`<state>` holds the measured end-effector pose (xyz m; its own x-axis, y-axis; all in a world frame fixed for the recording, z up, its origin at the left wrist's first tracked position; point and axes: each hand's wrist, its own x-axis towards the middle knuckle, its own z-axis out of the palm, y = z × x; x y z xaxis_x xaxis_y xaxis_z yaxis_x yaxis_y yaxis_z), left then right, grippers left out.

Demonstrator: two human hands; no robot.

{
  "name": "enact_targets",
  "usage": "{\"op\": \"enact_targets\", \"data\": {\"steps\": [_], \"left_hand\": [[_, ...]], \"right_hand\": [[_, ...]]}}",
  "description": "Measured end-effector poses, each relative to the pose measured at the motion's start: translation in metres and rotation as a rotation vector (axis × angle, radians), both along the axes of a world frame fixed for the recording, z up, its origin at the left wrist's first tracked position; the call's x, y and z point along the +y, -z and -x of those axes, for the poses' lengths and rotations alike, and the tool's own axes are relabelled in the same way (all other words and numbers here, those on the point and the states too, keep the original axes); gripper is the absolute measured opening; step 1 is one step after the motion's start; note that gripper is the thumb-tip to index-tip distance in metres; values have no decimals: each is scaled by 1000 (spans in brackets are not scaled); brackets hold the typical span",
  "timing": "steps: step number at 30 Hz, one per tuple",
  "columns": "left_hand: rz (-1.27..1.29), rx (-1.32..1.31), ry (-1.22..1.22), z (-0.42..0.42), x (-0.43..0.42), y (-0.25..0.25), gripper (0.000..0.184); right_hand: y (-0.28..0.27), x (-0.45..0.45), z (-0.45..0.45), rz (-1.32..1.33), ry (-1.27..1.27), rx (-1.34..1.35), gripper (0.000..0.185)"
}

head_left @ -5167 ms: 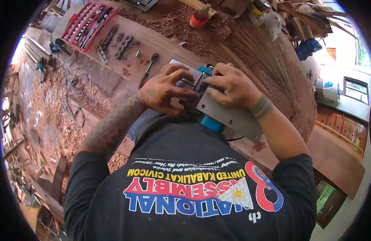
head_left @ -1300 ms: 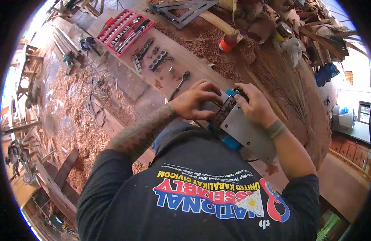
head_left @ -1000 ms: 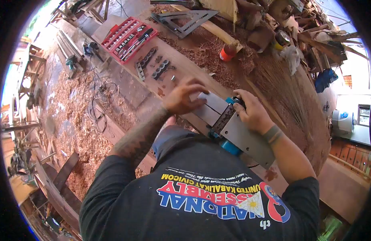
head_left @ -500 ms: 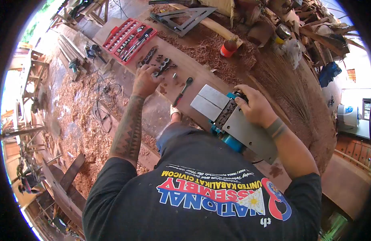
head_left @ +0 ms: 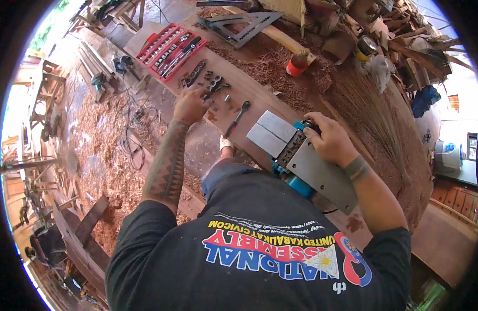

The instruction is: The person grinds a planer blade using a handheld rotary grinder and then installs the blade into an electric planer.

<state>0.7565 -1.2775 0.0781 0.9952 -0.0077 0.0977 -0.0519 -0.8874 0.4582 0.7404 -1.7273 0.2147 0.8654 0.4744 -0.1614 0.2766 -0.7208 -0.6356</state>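
Note:
A teal electric planer [head_left: 322, 176] lies upside down on the wooden plank [head_left: 252, 85], its grey metal soles facing up. My right hand [head_left: 329, 139] is wrapped round the knob at the planer's far end. Out to the left, my left hand [head_left: 192, 104] is at the near end of a dark metal part with round openings [head_left: 214, 83], fingers bent; whether it grips the part is too small to tell. A second dark metal part [head_left: 194, 74] lies just beyond, with small screws between the two. A small socket [head_left: 227, 98] and a ratchet wrench [head_left: 238, 119] rest between my left hand and the planer.
An open red socket set [head_left: 169, 51] sits at the plank's far left. Beyond the plank are a metal triangle square [head_left: 241, 26], an orange-red container [head_left: 296, 65] and wood shavings. Scrap wood is piled at the upper right. A cable [head_left: 133, 140] lies on the left.
My left hand has left the planer and moved left to the dark metal parts, uncovering the planer's front sole and the ratchet wrench. My right hand has stayed on the knob.

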Motion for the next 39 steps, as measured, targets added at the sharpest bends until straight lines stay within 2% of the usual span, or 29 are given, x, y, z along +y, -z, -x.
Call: {"op": "enact_targets", "data": {"steps": [13,19,22,25,29,35,39], "left_hand": [[-21,-2,22,3,-3,9,37],[2,-5,19,-25,9,4,38],[-171,192,56,-39,12,-18,57],[-365,103,291,-50,17,-32,78],[-567,94,487,-77,19,-35,92],[-607,214,584,-105,15,-23,106],[-594,321,611,-105,7,-43,115]], "right_hand": [[-2,2,1,-3,-1,-4,38],[-7,4,1,-13,-1,-17,34],[-6,5,1,8,0,-25,34],[-5,3,0,12,-17,-46,36],[-11,8,3,35,1,-24,37],[-8,3,3,-13,-5,-35,36],[-13,4,4,3,-14,-27,36]]}}
